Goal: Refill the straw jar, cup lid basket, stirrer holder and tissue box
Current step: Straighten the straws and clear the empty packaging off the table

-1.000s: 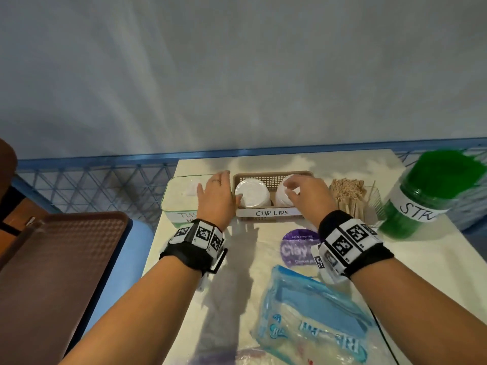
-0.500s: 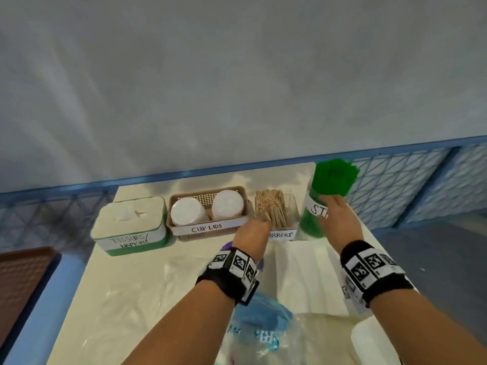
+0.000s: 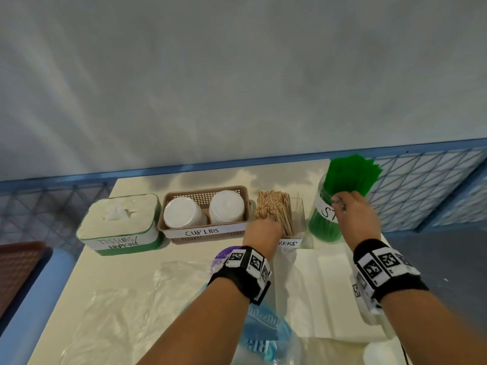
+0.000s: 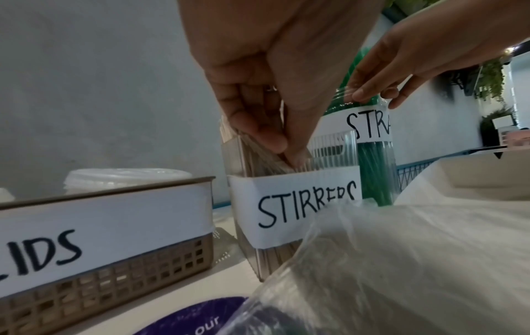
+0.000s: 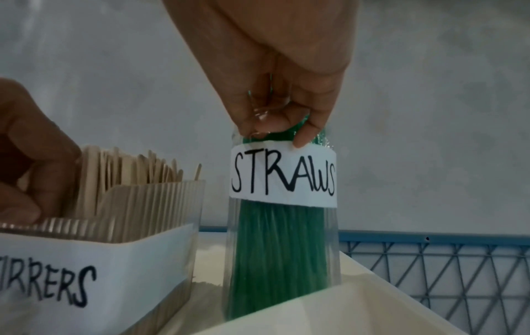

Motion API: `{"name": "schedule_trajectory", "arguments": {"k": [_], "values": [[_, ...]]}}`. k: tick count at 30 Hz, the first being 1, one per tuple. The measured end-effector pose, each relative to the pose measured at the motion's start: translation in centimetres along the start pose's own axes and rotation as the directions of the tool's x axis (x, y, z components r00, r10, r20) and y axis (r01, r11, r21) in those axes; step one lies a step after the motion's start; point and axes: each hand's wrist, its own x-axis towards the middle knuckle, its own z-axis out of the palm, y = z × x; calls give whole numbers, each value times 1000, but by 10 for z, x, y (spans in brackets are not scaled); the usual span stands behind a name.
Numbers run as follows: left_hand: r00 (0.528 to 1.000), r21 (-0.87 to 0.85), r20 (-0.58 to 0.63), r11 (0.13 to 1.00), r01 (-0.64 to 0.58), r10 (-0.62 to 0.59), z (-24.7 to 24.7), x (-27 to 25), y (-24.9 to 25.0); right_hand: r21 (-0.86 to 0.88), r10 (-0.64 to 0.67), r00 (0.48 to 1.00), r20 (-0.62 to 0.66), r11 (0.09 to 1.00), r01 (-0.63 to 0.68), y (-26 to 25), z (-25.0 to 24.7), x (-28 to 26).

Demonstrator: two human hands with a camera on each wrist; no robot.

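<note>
Four labelled containers stand in a row at the table's far edge. From the left: the green-and-white tissue box (image 3: 118, 225), the brown cup lid basket (image 3: 205, 234) with two stacks of white lids (image 3: 181, 212), the clear stirrer holder (image 3: 297, 222) packed with wooden stirrers (image 3: 274, 206), and the straw jar (image 3: 324, 214) full of green straws (image 3: 350, 175). My left hand (image 3: 263, 230) grips the stirrer holder (image 4: 292, 199) at its front rim, fingers curled in against the stirrers. My right hand (image 3: 355, 217) pinches the rim of the straw jar (image 5: 284, 226), thumb outside above the label.
Crumpled clear plastic (image 3: 131, 312), a blue tissue pack (image 3: 263, 327), a purple round sticker (image 3: 224, 256) and white folded paper (image 3: 324, 285) lie on the near table. A brown tray (image 3: 15, 267) is at far left. Blue mesh railing (image 3: 421, 193) runs behind, under a grey wall.
Both hands left the cup lid basket and moved right. The left now grips the stirrer holder, the right the straw jar rim. My view turned right too.
</note>
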Motion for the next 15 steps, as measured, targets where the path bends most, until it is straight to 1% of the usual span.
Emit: {"name": "schedule_trajectory", "arguments": {"k": [8, 15], "values": [[997, -14, -24, 997, 72, -72, -3, 26, -6, 21, -21, 999, 24, 1000, 21, -10, 9, 20], [990, 7, -56, 992, 126, -126, -1, 43, -16, 48, -4, 999, 49, 999, 2, -17, 13, 29]]}}
